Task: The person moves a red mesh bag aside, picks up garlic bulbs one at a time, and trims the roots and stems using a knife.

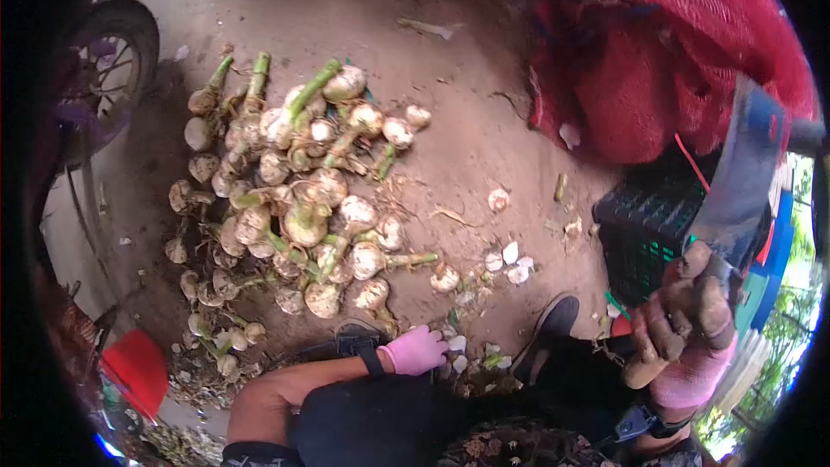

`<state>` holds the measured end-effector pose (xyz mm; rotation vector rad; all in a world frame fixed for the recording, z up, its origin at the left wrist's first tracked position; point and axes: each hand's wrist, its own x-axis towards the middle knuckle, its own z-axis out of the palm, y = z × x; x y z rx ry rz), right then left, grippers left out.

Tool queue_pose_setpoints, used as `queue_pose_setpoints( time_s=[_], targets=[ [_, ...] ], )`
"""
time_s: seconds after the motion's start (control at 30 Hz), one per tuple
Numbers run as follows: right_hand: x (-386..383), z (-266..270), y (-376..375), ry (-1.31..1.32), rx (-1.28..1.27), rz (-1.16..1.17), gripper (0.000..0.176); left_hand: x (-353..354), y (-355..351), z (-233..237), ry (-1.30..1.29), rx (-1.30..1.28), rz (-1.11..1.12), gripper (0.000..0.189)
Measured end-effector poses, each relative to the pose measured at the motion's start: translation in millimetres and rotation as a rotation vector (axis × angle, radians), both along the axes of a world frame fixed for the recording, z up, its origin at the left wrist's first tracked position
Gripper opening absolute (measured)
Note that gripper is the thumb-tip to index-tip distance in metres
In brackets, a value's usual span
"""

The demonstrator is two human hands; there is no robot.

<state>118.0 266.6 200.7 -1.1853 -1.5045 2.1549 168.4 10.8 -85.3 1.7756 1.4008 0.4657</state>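
Observation:
My right hand [687, 337], in a pink glove with dirt-caked fingers, is raised at the right and closed around a broad-bladed knife [742, 173]. The blade points up, away from me. Low in the middle, my left hand [417, 350], also in a pink glove, hangs by my knee with its fingers curled; whatever they hold, if anything, is hidden. Just beyond it lies a heap of garlic bulbs [307, 220], soil-smeared, many with thick green stems. A single bulb [445, 278] lies at the heap's right edge. White scraps [510, 252] are scattered close to my left hand.
A red mesh sack [596, 78] fills the upper right, above a dark plastic crate [644, 216]. A wheel [112, 60] stands at the upper left. Something red [136, 372] sits at the lower left. My shoe [553, 329] rests on the dirt floor [467, 147].

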Motion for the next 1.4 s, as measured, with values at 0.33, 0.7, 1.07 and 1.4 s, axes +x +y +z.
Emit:
queue_pose_setpoints(
  time_s=[0.33, 0.7, 1.07, 1.4],
  targets=[
    [-72, -20, -12, -0.45, 0.012, 0.371, 0.028, -165, -22, 83, 0.084, 0.098, 1.217, 0.046],
    [-170, -63, 2, -0.45, 0.857, 0.977, 0.03, -181, -21, 48, 0.218, 0.015, 1.344, 0.049],
    [-221, -104, 13, -0.508, 0.928, 1.245, 0.02, -183, -28, 34, 0.213, -0.012, 1.382, 0.041],
    [-315, -242, -4, -0.382, 0.969, 1.075, 0.041, -206, -46, 75, -0.62, -0.095, 1.559, 0.041]
  ],
)
